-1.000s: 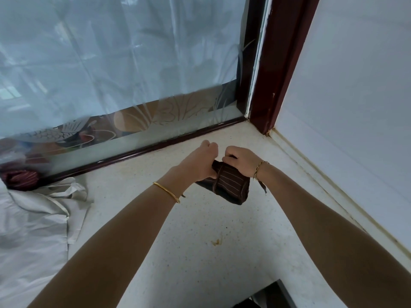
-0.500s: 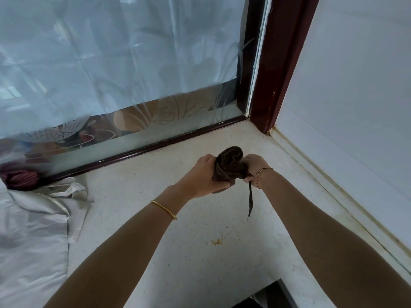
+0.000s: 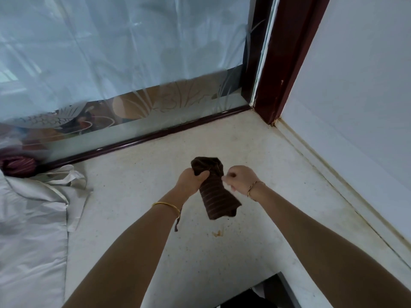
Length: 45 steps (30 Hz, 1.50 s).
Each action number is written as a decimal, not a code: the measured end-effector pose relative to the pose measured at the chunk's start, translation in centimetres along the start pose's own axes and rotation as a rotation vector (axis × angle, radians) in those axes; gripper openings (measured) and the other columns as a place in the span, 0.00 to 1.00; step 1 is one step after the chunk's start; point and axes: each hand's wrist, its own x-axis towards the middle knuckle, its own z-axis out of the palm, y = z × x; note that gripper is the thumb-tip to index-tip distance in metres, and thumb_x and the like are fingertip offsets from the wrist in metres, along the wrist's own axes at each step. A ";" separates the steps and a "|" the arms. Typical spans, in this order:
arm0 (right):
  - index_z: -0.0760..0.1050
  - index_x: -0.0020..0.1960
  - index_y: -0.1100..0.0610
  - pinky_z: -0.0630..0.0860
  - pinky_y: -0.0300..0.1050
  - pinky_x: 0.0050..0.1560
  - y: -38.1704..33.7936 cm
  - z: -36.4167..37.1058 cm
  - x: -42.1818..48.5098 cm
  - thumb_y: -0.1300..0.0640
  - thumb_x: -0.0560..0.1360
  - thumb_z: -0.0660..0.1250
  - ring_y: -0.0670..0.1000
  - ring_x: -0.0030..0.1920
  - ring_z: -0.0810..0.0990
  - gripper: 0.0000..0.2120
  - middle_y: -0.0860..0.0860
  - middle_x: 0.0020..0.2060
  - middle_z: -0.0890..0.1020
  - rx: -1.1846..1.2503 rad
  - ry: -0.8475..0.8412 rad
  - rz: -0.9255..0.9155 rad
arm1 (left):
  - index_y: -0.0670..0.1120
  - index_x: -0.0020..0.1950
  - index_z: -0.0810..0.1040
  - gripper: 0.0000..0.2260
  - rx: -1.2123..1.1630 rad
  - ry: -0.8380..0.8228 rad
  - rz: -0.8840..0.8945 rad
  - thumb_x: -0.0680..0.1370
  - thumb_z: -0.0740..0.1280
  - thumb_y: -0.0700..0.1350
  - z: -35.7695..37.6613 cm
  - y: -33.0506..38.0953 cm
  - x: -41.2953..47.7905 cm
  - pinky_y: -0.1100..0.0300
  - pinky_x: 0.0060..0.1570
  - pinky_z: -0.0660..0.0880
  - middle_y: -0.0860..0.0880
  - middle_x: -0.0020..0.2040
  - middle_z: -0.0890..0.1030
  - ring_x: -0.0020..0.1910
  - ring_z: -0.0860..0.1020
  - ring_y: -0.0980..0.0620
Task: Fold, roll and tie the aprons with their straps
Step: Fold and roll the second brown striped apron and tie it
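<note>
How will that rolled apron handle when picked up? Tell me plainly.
Probably soft but compact: the apron holds its roll shape below the grip of the left hand. Likely light: one hand carries it. Might unroll: a strap end hangs loose.

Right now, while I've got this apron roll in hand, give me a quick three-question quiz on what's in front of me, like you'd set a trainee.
1. True or false: the dark striped roll lies untouched on the counter.
2. Where is the second rolled apron? A) far left, by the glass B) against the right wall C) in the right hand
3. Fill in: a loose strap end hangs beside the left ____.
Key: 1 false, the left hand grips it; 2 A; 3 wrist.
</note>
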 end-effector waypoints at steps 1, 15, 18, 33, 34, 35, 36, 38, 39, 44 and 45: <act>0.66 0.32 0.55 0.72 0.44 0.40 -0.1 0.9 -0.1 0.53 0.78 0.62 0.50 0.35 0.73 0.17 0.52 0.31 0.73 -0.068 -0.029 -0.015 | 0.39 0.44 0.74 0.14 0.058 -0.023 -0.017 0.78 0.64 0.50 0.5 -0.9 -0.1 0.62 0.29 0.65 0.48 0.32 0.71 0.30 0.69 0.53; 0.71 0.41 0.54 0.74 0.44 0.47 1.1 9.7 0.7 0.54 0.79 0.62 0.52 0.45 0.77 0.09 0.55 0.44 0.80 -0.057 -0.192 -0.007 | 0.42 0.41 0.82 0.11 0.758 -0.364 0.133 0.77 0.63 0.45 -0.6 -4.0 -1.3 0.62 0.40 0.70 0.47 0.36 0.78 0.35 0.74 0.54; 0.75 0.44 0.56 0.75 0.45 0.49 1.1 9.3 0.7 0.53 0.78 0.63 0.53 0.44 0.78 0.09 0.54 0.43 0.80 -0.030 -0.228 -0.018 | 0.42 0.34 0.80 0.15 0.557 -0.294 0.291 0.78 0.63 0.46 -0.1 -3.0 -2.3 0.61 0.37 0.67 0.45 0.32 0.76 0.30 0.70 0.54; 0.73 0.28 0.55 0.64 0.36 0.31 1.3 7.6 -0.9 0.61 0.72 0.65 0.45 0.29 0.70 0.13 0.48 0.28 0.75 0.215 -0.133 0.085 | 0.42 0.53 0.82 0.15 0.125 -0.155 0.315 0.73 0.62 0.31 2.3 -4.6 -3.3 0.73 0.43 0.71 0.50 0.44 0.80 0.41 0.75 0.60; 0.72 0.28 0.55 0.63 0.35 0.30 1.1 7.4 -1.0 0.61 0.73 0.65 0.44 0.28 0.69 0.14 0.48 0.27 0.74 0.202 -0.129 0.057 | 0.42 0.50 0.82 0.13 0.160 -0.167 0.340 0.73 0.62 0.32 2.5 -4.8 -3.2 0.69 0.43 0.71 0.49 0.42 0.80 0.39 0.75 0.57; 0.71 0.28 0.54 0.62 0.34 0.29 0.9 7.3 -1.1 0.62 0.73 0.64 0.44 0.28 0.68 0.15 0.47 0.26 0.72 0.184 -0.128 0.020 | 0.41 0.46 0.82 0.10 0.184 -0.175 0.355 0.73 0.62 0.32 2.7 -5.2 -3.1 0.65 0.42 0.71 0.49 0.38 0.79 0.38 0.75 0.54; 0.70 0.27 0.53 0.62 0.34 0.29 0.6 7.0 -1.2 0.62 0.72 0.64 0.44 0.28 0.68 0.16 0.47 0.25 0.72 0.173 -0.127 -0.006 | 0.41 0.44 0.82 0.08 0.208 -0.168 0.355 0.74 0.64 0.34 2.8 -5.4 -3.0 0.65 0.41 0.70 0.51 0.36 0.78 0.37 0.74 0.54; 0.70 0.28 0.54 0.64 0.35 0.29 0.3 6.5 -1.4 0.62 0.73 0.64 0.42 0.25 0.69 0.15 0.45 0.23 0.73 0.254 -0.123 -0.002 | 0.42 0.44 0.82 0.05 0.247 -0.112 0.329 0.76 0.66 0.39 2.9 -5.8 -2.9 0.70 0.38 0.66 0.54 0.35 0.75 0.36 0.72 0.58; 0.71 0.29 0.57 0.65 0.36 0.28 0.3 6.3 -1.5 0.62 0.74 0.62 0.42 0.23 0.69 0.14 0.45 0.22 0.74 0.347 -0.108 0.029 | 0.43 0.43 0.81 0.06 0.240 -0.089 0.307 0.77 0.66 0.41 3.0 -5.9 -2.7 0.70 0.37 0.66 0.54 0.35 0.74 0.35 0.71 0.58; 0.76 0.51 0.64 0.79 0.47 0.37 0.5 5.8 -1.6 0.68 0.78 0.55 0.56 0.33 0.78 0.11 0.60 0.46 0.79 0.383 -0.082 0.087 | 0.44 0.50 0.81 0.06 0.157 -0.099 0.214 0.77 0.66 0.41 3.0 -6.2 -2.8 0.67 0.43 0.70 0.52 0.39 0.78 0.39 0.74 0.57; 0.77 0.53 0.64 0.80 0.50 0.43 0.6 6.0 -1.6 0.70 0.77 0.56 0.57 0.37 0.79 0.12 0.61 0.49 0.79 0.284 -0.133 0.048 | 0.45 0.49 0.81 0.06 0.120 -0.105 0.197 0.77 0.65 0.39 2.9 -6.3 -2.9 0.64 0.47 0.72 0.50 0.40 0.79 0.41 0.76 0.55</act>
